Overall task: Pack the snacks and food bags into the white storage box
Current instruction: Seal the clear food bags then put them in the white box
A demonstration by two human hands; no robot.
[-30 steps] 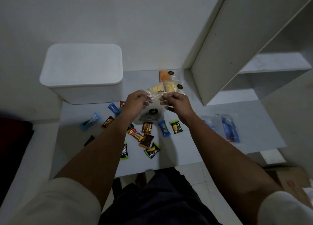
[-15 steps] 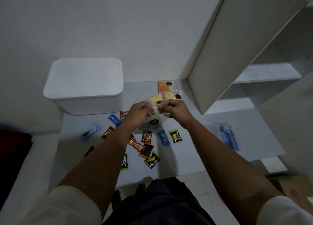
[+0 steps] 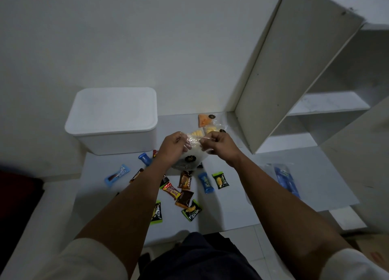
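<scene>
White walls and a low white ledge (image 3: 231,212) fill the view, seen from above by a person looking down at both bare forearms. On the far left of the ledge sits the white storage box (image 3: 113,119), with its lid on. To the far right stands an open white shelf unit (image 3: 299,73).

Both hands meet above the middle of the ledge. The left hand (image 3: 171,146) and the right hand (image 3: 217,143) each pinch the top edge of a clear plastic food bag (image 3: 190,156), which hangs between them with a dark round sticker showing. The bag looks thin, crinkly and slippery, and probably light. Its top edge is the safest hold, since squeezing the belly could crush whatever is inside.

Just beyond the hands lie more clear food bags (image 3: 207,124) holding pale yellow and orange pieces, likely brittle.

Nearer the person, small wrapped snacks (image 3: 183,193) are scattered across the ledge: green, brown, red and blue wrappers, some touching. These look light and glossy, easy to scoop several at a time, though they may slide. A blue sachet (image 3: 116,174) lies apart at the left. At the right, well apart, lies a blue item in a clear pouch (image 3: 285,177).

Nothing appears packed yet, and the lid would need removing first.
</scene>
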